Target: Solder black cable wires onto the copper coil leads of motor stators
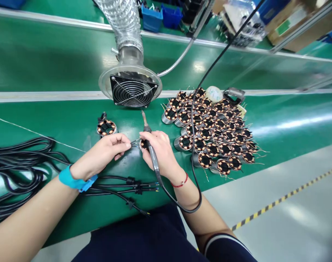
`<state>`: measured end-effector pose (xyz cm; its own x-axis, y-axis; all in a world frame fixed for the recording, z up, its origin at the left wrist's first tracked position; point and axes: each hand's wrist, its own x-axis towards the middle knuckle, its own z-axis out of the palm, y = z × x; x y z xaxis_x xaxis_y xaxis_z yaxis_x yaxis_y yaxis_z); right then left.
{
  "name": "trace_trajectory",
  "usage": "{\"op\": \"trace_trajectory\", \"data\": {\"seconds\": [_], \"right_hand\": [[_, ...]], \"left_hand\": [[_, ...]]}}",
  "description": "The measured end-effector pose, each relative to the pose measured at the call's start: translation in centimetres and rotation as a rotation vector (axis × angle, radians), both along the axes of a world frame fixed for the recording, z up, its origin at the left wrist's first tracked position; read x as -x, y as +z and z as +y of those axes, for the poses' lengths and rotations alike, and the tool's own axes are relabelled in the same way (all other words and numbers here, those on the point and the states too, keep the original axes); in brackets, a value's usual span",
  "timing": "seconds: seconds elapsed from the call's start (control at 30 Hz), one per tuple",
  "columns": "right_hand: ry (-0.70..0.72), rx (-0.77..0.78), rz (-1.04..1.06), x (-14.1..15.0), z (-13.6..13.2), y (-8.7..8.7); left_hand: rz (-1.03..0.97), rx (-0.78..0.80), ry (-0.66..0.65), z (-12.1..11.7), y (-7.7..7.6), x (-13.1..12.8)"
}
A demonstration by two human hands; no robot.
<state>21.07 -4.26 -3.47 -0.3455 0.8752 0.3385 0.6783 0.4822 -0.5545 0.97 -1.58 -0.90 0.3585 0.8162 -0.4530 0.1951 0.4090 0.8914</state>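
My left hand (112, 147) pinches a thin dark wire (134, 142) that reaches toward a motor stator (144, 144) in front of me. My right hand (161, 151) holds a soldering iron (152, 154), its tip pointing away from me toward the fan, and its fingers also rest around that stator. Most of this stator is hidden behind the right hand and the iron. Another stator (106, 127), with copper windings and a dark lead, stands just beyond my left hand. A blue strap circles the left wrist.
Many stators (206, 133) stand grouped at the right. A fan (134, 91) on a flexible duct (122, 22) hangs ahead. Coiled black cables (18, 163) lie at the left; stripped cable ends (138, 186) lie near my body. The iron's cord (192, 127) loops over the stators and my right forearm.
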Motion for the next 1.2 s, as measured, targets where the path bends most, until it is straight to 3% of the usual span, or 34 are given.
{"op": "trace_trajectory", "data": {"seconds": [0.3,0.47,0.6,0.7,0.8,0.9,1.03,1.2], "right_hand": [[0.082,0.016,0.048,-0.1,-1.0,-0.1],[0.06,-0.051,0.076,0.2,-1.0,-0.5],[0.003,-0.07,0.087,0.3,-1.3,-0.6],[-0.044,-0.096,0.168,0.7,-1.5,-0.5],[-0.081,-0.105,0.228,1.3,-1.5,-0.4],[-0.096,-0.069,0.21,1.4,-1.3,-0.4],[-0.08,-0.074,0.227,0.4,-1.1,-0.3],[-0.105,-0.018,0.342,-1.5,-0.9,0.0]], "left_hand": [[0.075,0.041,0.022,-0.1,0.0,-1.4],[0.002,0.11,-0.066,-0.3,0.0,-1.1],[-0.032,0.18,-0.065,-0.4,0.4,-0.5],[-0.02,0.18,-0.188,-0.6,0.2,-0.7],[0.028,0.036,-0.324,-1.1,-0.6,-1.5],[0.169,-0.23,-0.303,-1.2,-0.5,-1.8],[0.503,-0.473,-0.226,-0.4,1.8,0.2],[0.867,-0.574,-0.114,0.9,4.1,3.6]]}}
